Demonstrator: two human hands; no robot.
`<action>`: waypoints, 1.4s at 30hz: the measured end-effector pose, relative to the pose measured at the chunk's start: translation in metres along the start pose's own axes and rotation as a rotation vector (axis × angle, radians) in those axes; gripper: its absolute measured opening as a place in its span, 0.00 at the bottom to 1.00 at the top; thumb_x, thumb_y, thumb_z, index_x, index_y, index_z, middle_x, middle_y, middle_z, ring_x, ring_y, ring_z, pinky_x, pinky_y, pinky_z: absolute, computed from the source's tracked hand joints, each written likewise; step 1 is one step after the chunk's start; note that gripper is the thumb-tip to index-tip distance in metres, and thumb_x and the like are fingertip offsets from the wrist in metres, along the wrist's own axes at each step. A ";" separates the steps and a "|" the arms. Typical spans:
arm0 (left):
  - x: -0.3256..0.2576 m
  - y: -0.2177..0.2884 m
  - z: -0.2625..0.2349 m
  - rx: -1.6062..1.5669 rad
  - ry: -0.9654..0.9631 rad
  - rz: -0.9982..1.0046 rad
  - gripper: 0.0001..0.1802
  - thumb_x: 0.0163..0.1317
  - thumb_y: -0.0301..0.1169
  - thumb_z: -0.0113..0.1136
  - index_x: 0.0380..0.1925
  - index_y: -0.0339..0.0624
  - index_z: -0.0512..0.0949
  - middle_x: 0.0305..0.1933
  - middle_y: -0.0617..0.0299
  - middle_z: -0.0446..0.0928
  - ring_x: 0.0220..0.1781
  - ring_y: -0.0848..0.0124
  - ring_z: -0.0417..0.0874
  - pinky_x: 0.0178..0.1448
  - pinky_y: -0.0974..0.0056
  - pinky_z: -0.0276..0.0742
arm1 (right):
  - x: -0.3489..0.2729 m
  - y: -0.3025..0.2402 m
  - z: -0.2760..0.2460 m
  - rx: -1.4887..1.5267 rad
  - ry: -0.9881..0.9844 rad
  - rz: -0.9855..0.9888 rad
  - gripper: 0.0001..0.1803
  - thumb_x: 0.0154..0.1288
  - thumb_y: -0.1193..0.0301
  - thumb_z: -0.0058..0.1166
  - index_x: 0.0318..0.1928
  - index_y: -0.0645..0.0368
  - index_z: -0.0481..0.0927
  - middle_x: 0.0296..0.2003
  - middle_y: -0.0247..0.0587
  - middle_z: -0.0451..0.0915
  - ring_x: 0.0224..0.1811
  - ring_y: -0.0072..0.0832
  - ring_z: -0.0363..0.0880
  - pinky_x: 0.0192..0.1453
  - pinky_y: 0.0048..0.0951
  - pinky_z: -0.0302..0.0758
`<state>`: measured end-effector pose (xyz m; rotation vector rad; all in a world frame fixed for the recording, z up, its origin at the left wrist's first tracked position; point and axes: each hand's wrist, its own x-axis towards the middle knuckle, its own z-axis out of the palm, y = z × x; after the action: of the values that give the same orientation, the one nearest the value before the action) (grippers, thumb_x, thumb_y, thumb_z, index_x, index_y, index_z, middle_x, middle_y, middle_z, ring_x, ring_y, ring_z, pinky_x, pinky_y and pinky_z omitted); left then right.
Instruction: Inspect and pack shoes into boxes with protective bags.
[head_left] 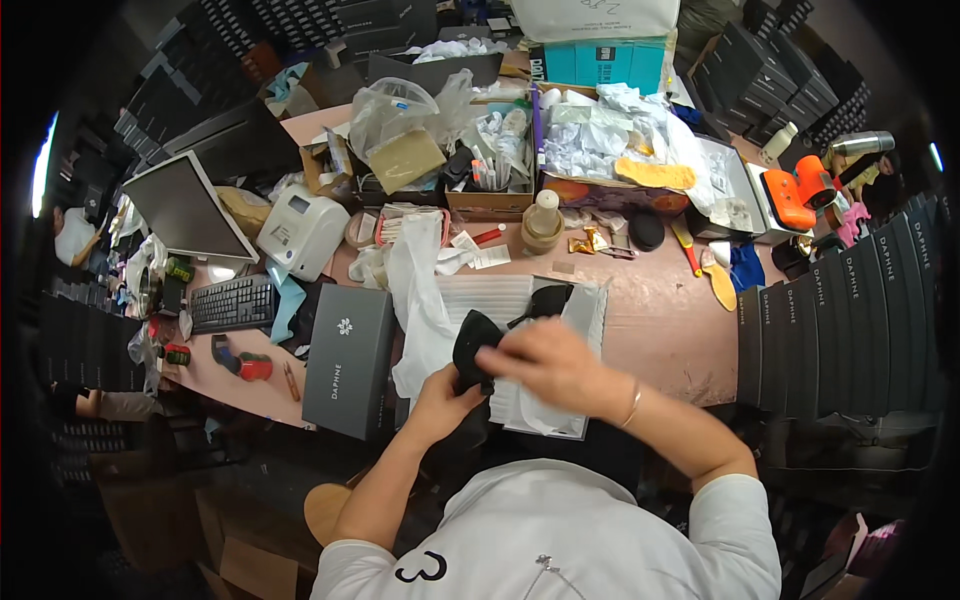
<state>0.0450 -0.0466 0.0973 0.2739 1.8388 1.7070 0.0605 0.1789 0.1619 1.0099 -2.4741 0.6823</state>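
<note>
The fingers of the left hand (pixel 437 405) close round the lower end of a black, curved, shoe-like item (pixel 477 345). Those of the right hand (pixel 553 368), bent and blurred, are at its right side; I cannot tell whether they grip anything.

At the left stands a closed, dark grey, rectangular cardboard shoe box (pixel 345 365); the left forearm is best kept off its near corner. Next comes a crumpled sheet of thin white paper (pixel 418 320), which should stay out from under the fingers. The shoe-like item is held above an open, grey-edged box (pixel 597 330) with a white pleated paper lining (pixel 475 292), which should soften a slip. A steady left hold without squeezing, and light right fingertips, would probably suit a surface that may mark. Beyond the right hand is a second black piece (pixel 550 300), partly hidden; the right wrist's thin bracelet (pixel 633 402) should not brush either.
</note>
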 end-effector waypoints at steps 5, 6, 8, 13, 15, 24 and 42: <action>0.006 0.013 -0.013 -0.283 0.041 -0.267 0.13 0.60 0.31 0.63 0.40 0.33 0.77 0.33 0.65 0.78 0.32 0.78 0.78 0.34 0.71 0.75 | -0.064 -0.003 0.074 0.220 0.057 0.634 0.28 0.54 0.82 0.50 0.59 0.61 0.72 0.43 0.47 0.72 0.45 0.43 0.72 0.51 0.33 0.71; 0.016 0.000 -0.024 -0.039 0.124 -0.216 0.16 0.59 0.35 0.64 0.40 0.32 0.77 0.29 0.60 0.80 0.30 0.70 0.82 0.35 0.66 0.77 | -0.077 -0.012 0.072 0.286 0.111 0.708 0.27 0.56 0.82 0.50 0.59 0.61 0.72 0.44 0.46 0.72 0.46 0.41 0.72 0.51 0.32 0.71; 0.029 -0.014 -0.048 0.998 0.088 -0.061 0.19 0.58 0.39 0.63 0.39 0.32 0.78 0.29 0.51 0.81 0.31 0.58 0.83 0.37 0.60 0.77 | -0.103 -0.020 0.058 0.415 0.194 0.846 0.25 0.59 0.81 0.49 0.59 0.61 0.71 0.46 0.44 0.73 0.48 0.37 0.73 0.52 0.29 0.71; 0.044 -0.068 0.053 0.288 -0.106 -0.131 0.26 0.66 0.40 0.54 0.56 0.29 0.70 0.53 0.43 0.77 0.54 0.59 0.79 0.55 0.62 0.73 | -0.153 0.015 0.035 1.268 0.805 1.347 0.22 0.64 0.78 0.46 0.59 0.62 0.71 0.44 0.37 0.79 0.39 0.19 0.78 0.42 0.22 0.76; 0.067 -0.113 0.092 0.155 0.036 -0.127 0.30 0.68 0.42 0.50 0.61 0.27 0.63 0.60 0.38 0.70 0.62 0.56 0.73 0.63 0.61 0.67 | -0.155 0.024 0.028 1.301 0.855 1.312 0.20 0.65 0.77 0.46 0.58 0.62 0.72 0.44 0.36 0.79 0.38 0.19 0.78 0.41 0.22 0.77; 0.111 -0.126 0.131 0.018 0.296 -0.105 0.23 0.68 0.41 0.52 0.52 0.29 0.72 0.41 0.51 0.79 0.44 0.67 0.78 0.50 0.65 0.71 | -0.171 0.030 0.045 1.431 0.783 1.348 0.21 0.63 0.76 0.47 0.58 0.63 0.71 0.46 0.38 0.79 0.41 0.21 0.80 0.43 0.23 0.78; 0.036 0.021 0.052 -0.038 -0.328 0.072 0.21 0.59 0.28 0.64 0.51 0.35 0.70 0.38 0.65 0.77 0.38 0.81 0.76 0.42 0.73 0.73 | -0.054 0.005 -0.045 -0.120 -0.084 0.103 0.23 0.55 0.77 0.52 0.54 0.56 0.77 0.47 0.42 0.73 0.45 0.38 0.74 0.53 0.33 0.71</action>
<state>0.0400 0.0188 0.1083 0.5743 1.5715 1.6304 0.1007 0.2369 0.1692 0.8893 -2.6201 0.5245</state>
